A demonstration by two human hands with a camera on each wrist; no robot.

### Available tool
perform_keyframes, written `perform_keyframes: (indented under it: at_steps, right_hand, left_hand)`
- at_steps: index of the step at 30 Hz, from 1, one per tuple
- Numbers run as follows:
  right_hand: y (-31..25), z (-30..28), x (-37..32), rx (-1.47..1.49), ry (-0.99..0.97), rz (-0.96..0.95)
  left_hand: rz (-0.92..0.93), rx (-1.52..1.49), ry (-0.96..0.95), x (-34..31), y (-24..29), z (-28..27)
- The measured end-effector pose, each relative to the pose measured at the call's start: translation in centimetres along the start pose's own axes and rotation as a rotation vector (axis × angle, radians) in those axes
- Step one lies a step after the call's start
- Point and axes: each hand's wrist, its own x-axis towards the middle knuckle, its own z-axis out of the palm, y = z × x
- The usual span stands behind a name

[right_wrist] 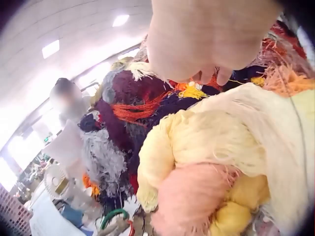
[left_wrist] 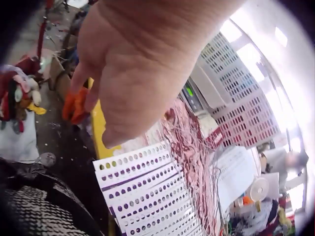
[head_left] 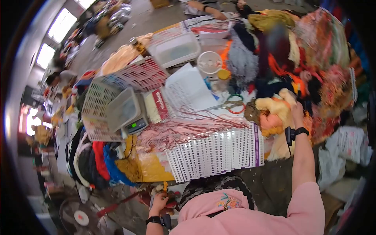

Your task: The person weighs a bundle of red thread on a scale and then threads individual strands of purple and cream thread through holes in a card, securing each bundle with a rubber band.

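My left hand (head_left: 159,201) is low beside the table's front edge, above a bunch of mixed-colour yarn. In the left wrist view, the fingers of this left hand (left_wrist: 133,69) pinch a small orange yarn bundle (left_wrist: 74,107). My right hand (head_left: 297,111) reaches over the yarn heap at the table's right, beside cream yarn skeins (head_left: 270,103). The right wrist view has the right hand (right_wrist: 211,39) above orange-red yarn (right_wrist: 138,110) and yellow yarn (right_wrist: 192,91), fingertips bent down; I cannot tell whether they grip any. A peach skein (right_wrist: 192,196) lies below the cream ones.
Overlapping white punched cards (head_left: 215,152) line the front edge, with pink and maroon threads (head_left: 172,129) behind them. Scissors (head_left: 231,105), a printed sheet (head_left: 188,88), a scale (head_left: 137,125) and a plastic basket (head_left: 102,102) stand around. A fan (head_left: 80,215) is at lower left.
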Motion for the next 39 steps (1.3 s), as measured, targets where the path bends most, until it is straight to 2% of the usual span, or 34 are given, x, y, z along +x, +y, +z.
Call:
perform_keyframes:
  at_steps: [1, 3, 4, 6, 9, 12, 13, 15, 16, 17, 18, 20, 22, 23, 24, 25, 26, 27, 28, 29, 30, 31, 32, 34, 35, 37, 39]
  right_hand:
    - [1.1, 0.9, 0.3, -0.038, -0.026, 0.071]
    - [0.7, 0.9, 0.8, -0.126, -0.194, 0.351]
    - [-0.3, 0.5, 0.8, -0.22, -0.237, 0.436]
    - [-3.2, -1.7, 1.2, -0.183, -0.381, 0.533]
    - [-3.4, -3.6, 1.8, -0.151, -0.464, 0.52]
    - [-2.2, -6.8, -0.6, 0.547, -0.133, 0.377]
    - [-2.8, -8.8, -2.0, 0.646, -0.086, 0.286]
    - [-5.8, -12.5, -6.3, 1.049, 0.164, 0.411]
    - [-3.3, -13.5, -8.3, 1.043, 0.008, 0.331]
    - [-4.7, -15.6, -10.6, 1.677, 0.025, 0.416]
    - [-10.2, -18.0, -13.1, 1.811, 0.125, 0.357]
    - [-16.0, -20.2, -17.0, 1.859, 0.107, 0.304]
    - [-16.0, -19.8, -20.7, 1.663, 0.052, 0.414]
    - [-19.0, -20.1, -21.8, 1.689, -0.276, 0.207]
    - [-21.5, -19.3, -23.2, 1.48, -0.216, 0.351]
    - [-28.4, -20.3, -24.4, 1.379, -0.246, 0.362]
    - [-31.5, -20.0, -25.6, 1.352, -0.399, 0.299]
    - [-34.3, -19.2, -27.0, 1.189, -0.464, 0.29]
    - [-38.4, -18.8, -28.9, 1.155, -0.471, 0.294]
    - [-40.6, -18.5, -30.2, 1.207, -0.731, 0.174]
    - [-44.0, -18.6, -31.8, 1.185, -0.823, 0.195]
    - [-45.4, -17.4, -33.5, 1.005, -0.839, -0.062]
    - [-47.3, -16.3, -34.5, 0.842, -0.691, -0.38]
    - [-49.6, -16.1, -35.8, 0.88, -0.838, -0.324]
    - [-50.1, -16.1, -36.1, 0.829, -0.893, -0.378]
    - [-51.0, -16.1, -36.4, 0.724, -1.015, -0.487]
    - [-52.5, -16.0, -36.4, 0.652, -1.077, -0.694]
  left_hand:
    - [-0.068, -0.008, 0.007, -1.2, -0.4, -0.4]
    - [-0.134, -0.018, 0.076, -3.0, -2.0, -0.3]
    - [-0.156, 0.003, 0.108, -4.2, -0.4, -1.1]
    - [-0.248, -0.176, 0.09, -5.5, 1.2, -1.5]
    - [-0.14, -0.086, 0.065, -4.8, 1.2, -0.7]
    - [0.024, -0.09, 0.056, -3.5, 3.5, -1.5]
    - [0.061, -0.159, 0.058, -2.7, 3.5, -1.6]
    - [0.188, -0.181, 0.05, -1.0, 5.0, -2.9]
    - [0.253, -0.196, 0.047, -0.2, 6.1, -3.7]
    - [0.342, -0.252, 0.076, 0.4, 7.4, -4.4]
    - [0.429, -0.307, 0.104, 0.8, 8.9, -5.1]
    - [0.646, -0.382, 0.116, 1.0, 12.3, -6.6]
    - [0.926, -0.337, 0.102, -1.3, 16.6, -9.5]
    - [1.064, -0.357, 0.114, -2.2, 17.7, -10.1]
    - [1.201, -0.378, 0.123, -3.3, 18.5, -10.6]
    - [1.297, -0.42, 0.102, -4.7, 19.1, -11.2]
    - [1.393, -0.466, 0.083, -6.2, 19.6, -12.0]
    - [1.451, -0.468, 0.098, -7.8, 19.8, -12.7]
    - [1.507, -0.469, 0.118, -9.1, 19.7, -13.3]
    - [1.465, -0.393, 0.107, -9.9, 19.0, -13.4]
    - [1.426, -0.402, 0.139, -10.4, 18.5, -13.5]
    - [1.345, -0.443, 0.19, -10.6, 17.5, -13.2]
    - [1.262, -0.484, 0.237, -10.7, 16.5, -12.9]
    - [1.084, -0.451, 0.229, -10.7, 13.7, -13.7]
    - [0.994, -0.43, 0.223, -10.5, 12.3, -14.4]
    - [1.005, -0.505, 0.107, -9.6, 9.6, -16.0]
    - [1.001, -0.585, 0.001, -9.0, 7.5, -17.1]
